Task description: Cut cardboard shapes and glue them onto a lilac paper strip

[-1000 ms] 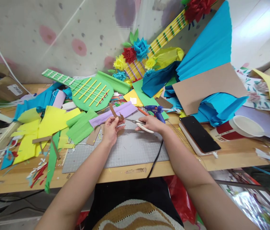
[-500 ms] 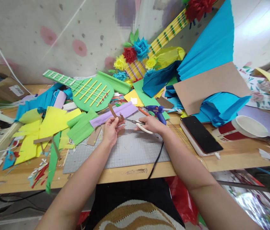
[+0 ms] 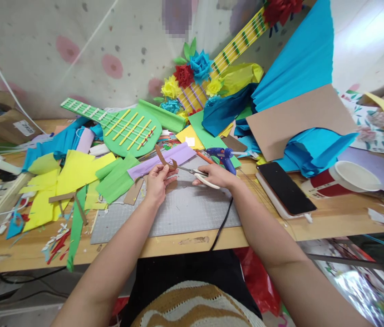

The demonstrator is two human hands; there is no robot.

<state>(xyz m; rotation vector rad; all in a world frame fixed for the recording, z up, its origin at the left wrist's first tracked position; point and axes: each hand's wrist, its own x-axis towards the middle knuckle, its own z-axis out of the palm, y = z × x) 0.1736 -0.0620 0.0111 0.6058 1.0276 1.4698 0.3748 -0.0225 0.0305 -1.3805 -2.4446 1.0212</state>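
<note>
My left hand (image 3: 157, 181) pinches a small brown cardboard strip (image 3: 162, 158) that sticks up above the grey cutting mat (image 3: 181, 213). My right hand (image 3: 215, 176) grips white-handled scissors (image 3: 199, 175), whose blades point left and meet the strip near my left fingers. Both hands hover over the far part of the mat. A blue glue gun (image 3: 222, 155) lies just behind my right hand, its black cord (image 3: 222, 225) running off the table's front edge.
A green paper guitar (image 3: 127, 129) lies behind the mat, a flowered yellow one (image 3: 212, 68) leans on the wall. Coloured paper sheets and scraps cover the left; blue crepe and brown cardboard (image 3: 297, 120) the right. A black phone (image 3: 285, 187) and a red cup (image 3: 342, 179) sit right.
The scissors and strip stay together between my hands; the strip has shifted slightly as the blades work on it. The view has tilted a little.
</note>
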